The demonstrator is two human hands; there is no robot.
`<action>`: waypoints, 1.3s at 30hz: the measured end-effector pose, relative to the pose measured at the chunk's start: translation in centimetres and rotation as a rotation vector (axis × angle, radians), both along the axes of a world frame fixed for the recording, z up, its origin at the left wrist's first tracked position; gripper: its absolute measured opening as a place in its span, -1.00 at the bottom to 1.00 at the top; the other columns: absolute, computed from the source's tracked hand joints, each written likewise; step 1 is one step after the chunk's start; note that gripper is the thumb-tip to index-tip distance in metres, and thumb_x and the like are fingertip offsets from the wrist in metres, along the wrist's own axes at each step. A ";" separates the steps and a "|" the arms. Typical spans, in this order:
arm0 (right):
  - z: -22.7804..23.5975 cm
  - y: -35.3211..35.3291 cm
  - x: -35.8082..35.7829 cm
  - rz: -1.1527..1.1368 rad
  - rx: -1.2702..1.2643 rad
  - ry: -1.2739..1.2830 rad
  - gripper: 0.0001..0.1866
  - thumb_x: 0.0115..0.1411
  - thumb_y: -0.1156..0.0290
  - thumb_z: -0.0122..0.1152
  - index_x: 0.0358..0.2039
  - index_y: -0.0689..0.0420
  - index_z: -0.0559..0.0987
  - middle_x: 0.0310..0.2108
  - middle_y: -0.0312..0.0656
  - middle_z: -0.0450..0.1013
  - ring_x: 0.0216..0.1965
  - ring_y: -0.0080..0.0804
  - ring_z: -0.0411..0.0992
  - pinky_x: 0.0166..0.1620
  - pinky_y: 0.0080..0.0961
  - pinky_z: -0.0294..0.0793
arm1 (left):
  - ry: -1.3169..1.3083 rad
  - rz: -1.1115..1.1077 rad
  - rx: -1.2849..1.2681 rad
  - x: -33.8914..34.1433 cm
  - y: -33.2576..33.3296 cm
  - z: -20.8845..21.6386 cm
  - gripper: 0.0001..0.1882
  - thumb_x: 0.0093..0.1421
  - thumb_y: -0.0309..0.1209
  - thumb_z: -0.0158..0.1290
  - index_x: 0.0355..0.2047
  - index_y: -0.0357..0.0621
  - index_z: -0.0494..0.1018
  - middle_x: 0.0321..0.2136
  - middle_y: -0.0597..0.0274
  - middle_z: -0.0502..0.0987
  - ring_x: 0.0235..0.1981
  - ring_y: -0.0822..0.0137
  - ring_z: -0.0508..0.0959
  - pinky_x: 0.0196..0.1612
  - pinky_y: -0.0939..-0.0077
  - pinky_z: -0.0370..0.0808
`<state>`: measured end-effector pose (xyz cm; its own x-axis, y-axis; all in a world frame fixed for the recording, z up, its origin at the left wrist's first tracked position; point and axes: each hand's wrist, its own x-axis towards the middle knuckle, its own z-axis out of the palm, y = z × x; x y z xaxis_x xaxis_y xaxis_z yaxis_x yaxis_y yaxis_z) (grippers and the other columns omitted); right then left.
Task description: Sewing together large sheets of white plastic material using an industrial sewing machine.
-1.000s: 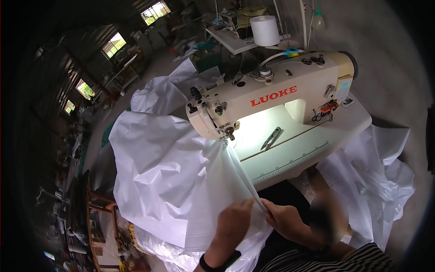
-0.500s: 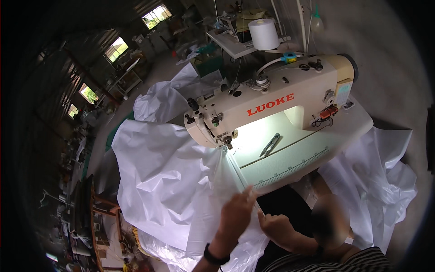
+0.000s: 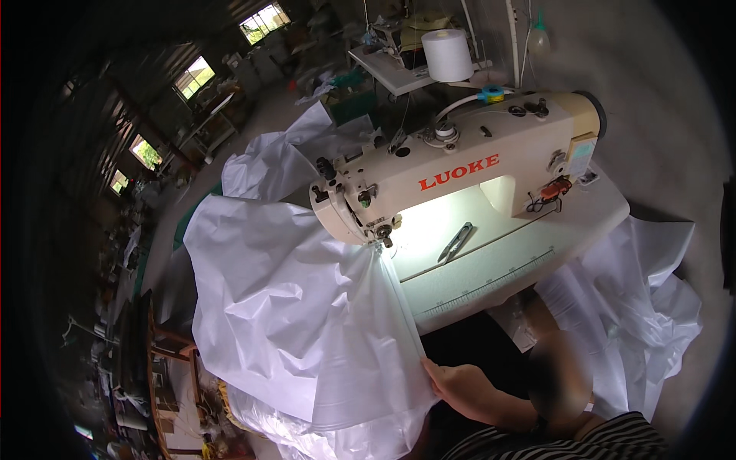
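Observation:
A large white plastic-like sheet (image 3: pixel 276 307) drapes over the left end of the sewing machine (image 3: pixel 460 165), its edge running beneath the needle area. My right hand (image 3: pixel 464 391) pinches that edge below the front of the machine bed, fingers closed on it. The edge is stretched fairly straight from there up to the presser foot, whose details are too small to make out. My left hand does not show. On the lit machine bed (image 3: pixel 521 268) lie thread snips (image 3: pixel 456 244), apart from the sheet.
A white thread cone (image 3: pixel 448 56) stands behind the machine. More white sheeting (image 3: pixel 613 299) hangs at the right, and a further bunch (image 3: pixel 276 161) lies beyond the machine's left end. A wooden frame (image 3: pixel 172 353) stands at the lower left.
My left hand, near the sheet's edge before, has gone out of sight. My right hand has shifted slightly and holds the edge. The sheet now spreads over where the left forearm was.

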<state>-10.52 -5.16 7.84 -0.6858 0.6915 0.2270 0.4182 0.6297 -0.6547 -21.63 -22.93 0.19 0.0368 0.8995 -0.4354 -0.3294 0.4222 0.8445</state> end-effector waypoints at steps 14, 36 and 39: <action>0.1 5.4 -6.0 -0.108 0.254 -0.290 -0.53 0.04 0.54 0.17 0.01 0.38 0.45 -0.68 -0.23 0.48 -0.62 -0.31 0.54 -0.60 -0.42 0.45 | 0.856 -0.044 0.317 -2.4 7.6 4.8 -0.81 0.18 -0.53 0.05 -0.20 -0.24 0.56 -0.07 -0.04 0.56 -0.02 0.14 0.54 0.02 0.32 0.51; 0.5 8.8 -8.9 -0.165 0.199 -0.392 -0.41 0.08 0.52 0.11 0.18 0.38 0.38 -0.65 -0.24 0.50 -0.63 -0.26 0.51 -0.59 -0.34 0.41 | 1.978 -0.013 0.351 -12.0 15.4 12.7 -0.39 0.04 -0.25 0.24 0.15 0.12 0.41 0.33 0.21 0.22 0.36 -0.08 0.16 0.10 -0.11 0.39; 0.5 9.8 -9.5 -0.169 0.334 -0.505 -0.38 0.02 0.46 0.26 0.15 0.33 0.44 -0.68 -0.39 0.47 -0.66 -0.44 0.48 -0.67 -0.49 0.33 | 2.026 -0.041 0.338 -15.0 17.1 11.0 -0.45 0.07 -0.23 0.22 0.12 0.17 0.44 0.33 0.28 0.22 0.37 -0.08 0.14 0.07 -0.15 0.40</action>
<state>-20.07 4.59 8.30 -0.6527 0.7471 0.1261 0.7358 0.6647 -0.1294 -36.58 -5.80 11.15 -0.1641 0.9473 0.2751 0.9811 0.1857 -0.0540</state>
